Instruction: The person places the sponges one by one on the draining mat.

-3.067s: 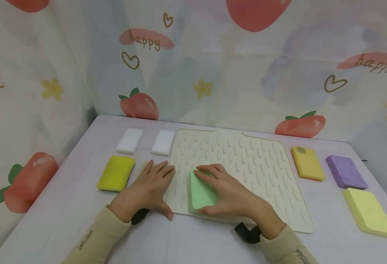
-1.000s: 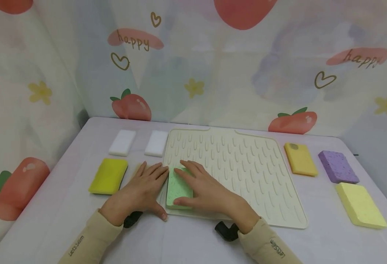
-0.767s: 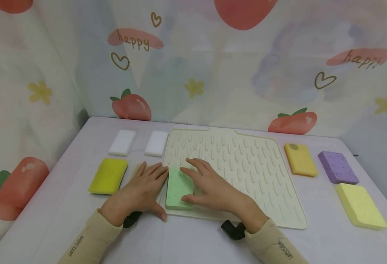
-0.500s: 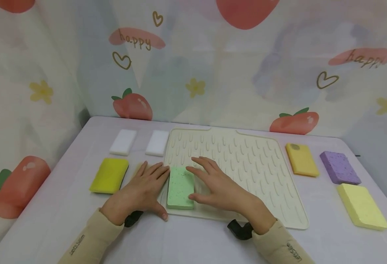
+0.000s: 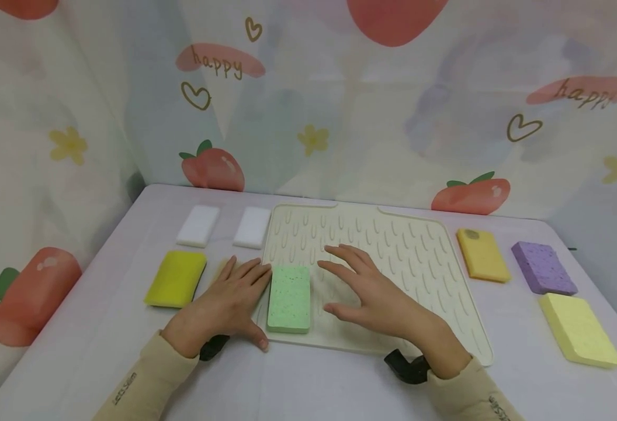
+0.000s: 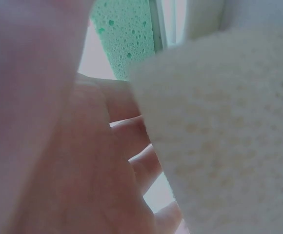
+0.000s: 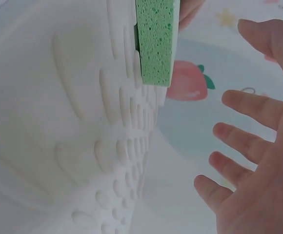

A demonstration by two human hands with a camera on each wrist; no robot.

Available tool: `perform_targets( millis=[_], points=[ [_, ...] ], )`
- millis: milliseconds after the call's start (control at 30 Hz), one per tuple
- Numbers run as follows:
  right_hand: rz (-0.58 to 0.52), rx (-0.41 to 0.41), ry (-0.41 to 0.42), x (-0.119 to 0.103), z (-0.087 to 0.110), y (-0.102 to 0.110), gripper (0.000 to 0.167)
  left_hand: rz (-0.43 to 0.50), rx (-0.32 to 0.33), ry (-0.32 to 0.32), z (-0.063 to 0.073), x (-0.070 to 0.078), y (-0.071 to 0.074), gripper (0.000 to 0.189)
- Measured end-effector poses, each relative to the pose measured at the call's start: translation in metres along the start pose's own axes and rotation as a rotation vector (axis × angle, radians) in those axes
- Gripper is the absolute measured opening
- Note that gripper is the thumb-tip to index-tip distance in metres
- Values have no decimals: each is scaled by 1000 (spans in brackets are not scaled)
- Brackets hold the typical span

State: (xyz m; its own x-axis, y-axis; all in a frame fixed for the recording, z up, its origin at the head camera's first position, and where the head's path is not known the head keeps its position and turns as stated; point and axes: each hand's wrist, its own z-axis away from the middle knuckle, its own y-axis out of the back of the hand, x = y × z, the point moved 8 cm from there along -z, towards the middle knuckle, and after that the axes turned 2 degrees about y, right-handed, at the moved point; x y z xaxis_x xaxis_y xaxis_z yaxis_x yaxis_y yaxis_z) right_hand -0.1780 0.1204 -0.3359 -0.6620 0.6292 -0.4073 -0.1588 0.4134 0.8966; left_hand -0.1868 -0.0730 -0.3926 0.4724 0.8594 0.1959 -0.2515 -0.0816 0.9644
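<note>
1. At the mat's (image 5: 403,237) edge between 8 and 9 o'clock, with 12 on the far side, we see the green sponge (image 5: 289,299) lying flat, its long sides running roughly 12 to 6. The right hand (image 5: 374,295) has just come off it.
2. We find the right hand released and holding nothing, fingers spread, over the mat at 3 o'clock from the green sponge, with a plain gap between.
3. For the work, we judge that the green sponge's placing is probably done, since it rests unheld.
4. We see the left hand (image 5: 229,301) at 9 o'clock from the green sponge, palm down, fingers extended, clasping nothing. A beige sponge (image 6: 224,131) lies beneath it; we cannot tell whether the palm presses it, nor whether a fingertip touches the green one.
5. Three seconds ago we had the green sponge in the right hand's grip, nearer the mat's middle; it has shifted towards 9 o'clock.
6. Half a second ago the right thumb was at the sponge's 3 o'clock edge; that gap has since widened.
7. On the worktop (image 5: 308,380), we see no shift in the white blocks (image 5: 198,226) towards 10 o'clock or the purple sponge (image 5: 544,268) at 3.
</note>
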Motion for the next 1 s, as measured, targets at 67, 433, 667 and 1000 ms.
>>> perform_targets(
  millis=[67, 433, 667, 1000],
  points=[
    [8, 4, -1, 2, 2, 2, 66, -2, 1, -1, 0, 0, 0, 130],
    [34, 56, -10, 16, 19, 16, 62, 9, -1, -4, -1, 0, 0, 130],
    [59, 92, -5, 25, 30, 24, 63, 11, -11, 7, 0, -1, -1, 130],
    [116, 143, -37, 41, 48, 39, 65, -1, -10, 5, -1, -1, -1, 130]
  ],
)
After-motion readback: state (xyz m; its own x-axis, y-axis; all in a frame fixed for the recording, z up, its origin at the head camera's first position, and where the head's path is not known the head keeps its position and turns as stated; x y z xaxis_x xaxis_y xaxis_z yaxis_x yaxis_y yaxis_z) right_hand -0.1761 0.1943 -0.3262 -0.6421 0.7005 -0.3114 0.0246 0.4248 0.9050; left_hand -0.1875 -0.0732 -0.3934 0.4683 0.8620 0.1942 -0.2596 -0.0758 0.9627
